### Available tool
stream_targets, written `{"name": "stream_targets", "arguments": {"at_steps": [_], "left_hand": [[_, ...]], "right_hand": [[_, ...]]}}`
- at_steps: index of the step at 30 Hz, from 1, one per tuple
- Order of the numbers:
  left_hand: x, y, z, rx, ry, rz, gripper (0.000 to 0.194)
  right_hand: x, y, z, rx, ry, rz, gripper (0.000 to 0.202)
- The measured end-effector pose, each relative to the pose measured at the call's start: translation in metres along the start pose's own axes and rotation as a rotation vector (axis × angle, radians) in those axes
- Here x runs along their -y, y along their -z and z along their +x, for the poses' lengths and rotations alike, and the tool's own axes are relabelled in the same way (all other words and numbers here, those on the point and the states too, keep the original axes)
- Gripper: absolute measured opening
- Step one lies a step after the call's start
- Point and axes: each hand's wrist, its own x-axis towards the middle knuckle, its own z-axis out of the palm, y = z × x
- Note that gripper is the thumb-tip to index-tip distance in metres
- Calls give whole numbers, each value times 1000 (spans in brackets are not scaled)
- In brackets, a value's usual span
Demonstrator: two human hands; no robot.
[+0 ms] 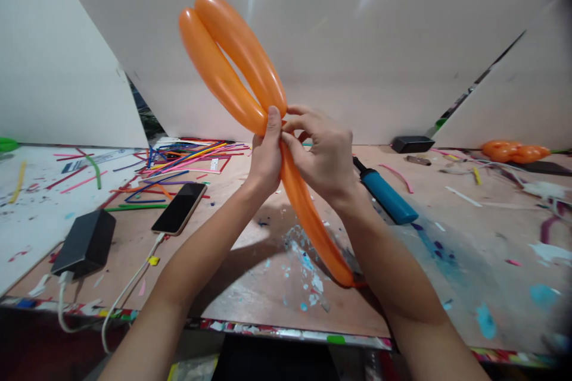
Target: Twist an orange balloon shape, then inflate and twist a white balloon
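A long orange modelling balloon (241, 53) is bent into a loop that points up and to the left. Its tail runs down to the right, close to the tabletop. My left hand (268, 155) is wrapped round the balloon at the base of the loop, thumb up against it. On the right side of that same joint, my right hand (319, 149) pinches the balloon with its fingertips. Exactly what the right fingertips grip at the joint is partly hidden.
Uninflated balloons (192, 158) lie heaped at the back left, near a phone (181, 208) and a dark power bank (84, 243) with white cables. A blue hand pump (388, 196) lies right, an orange balloon shape (513, 152) far right. White boards (379, 41) stand behind.
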Motion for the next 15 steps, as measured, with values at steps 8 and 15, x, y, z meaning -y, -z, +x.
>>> {"name": "stream_targets", "arguments": {"at_steps": [8,15], "left_hand": [[-14,7,-5,114,100,203,56],[-14,7,1,137,98,177,70]], "right_hand": [[-13,14,9,22,-249,451,29],[-19,1,7,99,-232,471,39]]}}
